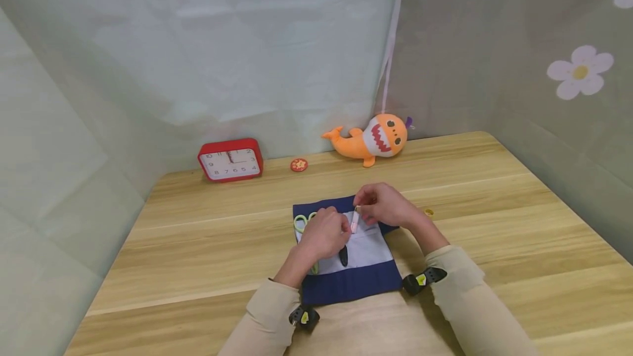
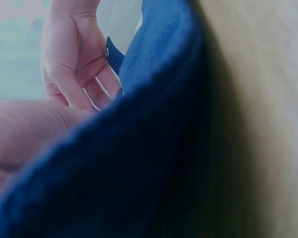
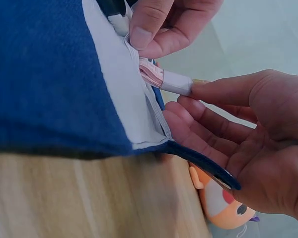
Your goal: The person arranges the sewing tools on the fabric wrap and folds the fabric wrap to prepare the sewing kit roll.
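Observation:
A navy fabric pouch (image 1: 353, 288) with a pale lining lies unfolded on the table. My right hand (image 1: 388, 205) pinches the end of a pink folded tape measure (image 3: 151, 74) in a white band; its other end sits at the opening of the pouch's white elastic-edged pocket (image 3: 124, 94). My left hand (image 1: 326, 232) pinches that pocket's edge between thumb and finger, beside the tape measure. Green-handled scissors (image 1: 300, 224) lie partly under my left hand on the pouch. A small black item (image 1: 343, 256) shows below the same hand.
On the wooden table (image 1: 198, 262), a small gold ring-shaped piece (image 1: 428, 212) lies right of the pouch. Along the back stand a red clock (image 1: 230, 161) and an orange shark plush (image 1: 376, 136), with a round red badge (image 1: 299, 165) between them.

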{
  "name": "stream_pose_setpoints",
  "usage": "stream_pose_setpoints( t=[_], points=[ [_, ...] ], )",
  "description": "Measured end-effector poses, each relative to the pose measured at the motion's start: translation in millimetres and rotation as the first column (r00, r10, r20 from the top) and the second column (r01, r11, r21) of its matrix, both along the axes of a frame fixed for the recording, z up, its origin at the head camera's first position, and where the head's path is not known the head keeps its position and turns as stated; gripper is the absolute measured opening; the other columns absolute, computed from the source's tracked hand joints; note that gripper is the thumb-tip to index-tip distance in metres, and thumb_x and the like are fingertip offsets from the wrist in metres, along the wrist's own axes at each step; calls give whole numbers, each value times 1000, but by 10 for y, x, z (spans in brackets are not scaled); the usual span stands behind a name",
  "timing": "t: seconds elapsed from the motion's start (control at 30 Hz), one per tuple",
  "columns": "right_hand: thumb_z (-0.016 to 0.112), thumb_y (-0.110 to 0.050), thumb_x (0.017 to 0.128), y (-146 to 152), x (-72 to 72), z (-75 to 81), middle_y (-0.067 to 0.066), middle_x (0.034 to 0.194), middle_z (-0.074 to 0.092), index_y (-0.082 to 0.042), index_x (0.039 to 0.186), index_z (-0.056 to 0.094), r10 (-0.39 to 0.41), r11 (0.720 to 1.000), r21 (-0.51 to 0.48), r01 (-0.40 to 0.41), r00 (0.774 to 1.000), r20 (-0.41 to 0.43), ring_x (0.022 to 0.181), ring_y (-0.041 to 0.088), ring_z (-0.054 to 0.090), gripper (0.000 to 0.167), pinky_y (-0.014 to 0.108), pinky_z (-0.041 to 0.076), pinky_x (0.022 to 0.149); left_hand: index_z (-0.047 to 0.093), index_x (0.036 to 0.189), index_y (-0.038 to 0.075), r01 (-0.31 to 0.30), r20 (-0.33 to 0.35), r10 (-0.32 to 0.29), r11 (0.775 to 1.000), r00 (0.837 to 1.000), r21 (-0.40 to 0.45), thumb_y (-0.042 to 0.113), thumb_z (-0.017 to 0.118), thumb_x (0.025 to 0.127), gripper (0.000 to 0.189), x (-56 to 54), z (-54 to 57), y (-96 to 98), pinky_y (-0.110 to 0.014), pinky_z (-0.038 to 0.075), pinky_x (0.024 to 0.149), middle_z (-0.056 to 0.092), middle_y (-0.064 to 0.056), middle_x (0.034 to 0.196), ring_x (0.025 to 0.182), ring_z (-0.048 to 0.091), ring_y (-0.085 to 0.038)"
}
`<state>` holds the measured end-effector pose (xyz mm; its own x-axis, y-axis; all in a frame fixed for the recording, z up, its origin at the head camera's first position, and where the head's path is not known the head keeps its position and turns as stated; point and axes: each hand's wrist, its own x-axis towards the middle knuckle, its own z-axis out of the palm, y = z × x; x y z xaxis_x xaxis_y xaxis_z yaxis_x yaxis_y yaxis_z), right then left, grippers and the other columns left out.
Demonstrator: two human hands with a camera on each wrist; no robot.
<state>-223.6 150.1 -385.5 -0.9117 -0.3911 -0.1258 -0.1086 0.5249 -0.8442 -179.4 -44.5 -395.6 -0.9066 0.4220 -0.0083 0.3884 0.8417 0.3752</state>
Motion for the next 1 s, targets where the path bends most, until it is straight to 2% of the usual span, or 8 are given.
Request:
stream_pose_setpoints(
  t=[0.67, 1.0],
  points=[
    [64, -2, 101, 31, -69, -29, 15, 102, 70, 2, 115, 70, 26, 999, -38, -23, 996, 83, 78, 22, 68, 16, 36, 64, 71, 71, 89, 14, 27, -6, -28, 994, 1000, -108, 22, 64, 104, 18, 4, -10, 21, -35, 50, 76, 62, -5, 96, 95, 56, -24],
    [65, -5, 101, 4, -141, -4, 12, 97, 70, -3, 113, 72, 84, 996, 9, -86, 991, 108, 77, 22, 66, 14, 35, 62, 69, 71, 100, 9, 32, -16, -35, 988, 999, -153, 25, 60, 107, 21, 9, -25, 40, -38, 52, 79, 64, -8, 101, 97, 56, -25]
  ],
)
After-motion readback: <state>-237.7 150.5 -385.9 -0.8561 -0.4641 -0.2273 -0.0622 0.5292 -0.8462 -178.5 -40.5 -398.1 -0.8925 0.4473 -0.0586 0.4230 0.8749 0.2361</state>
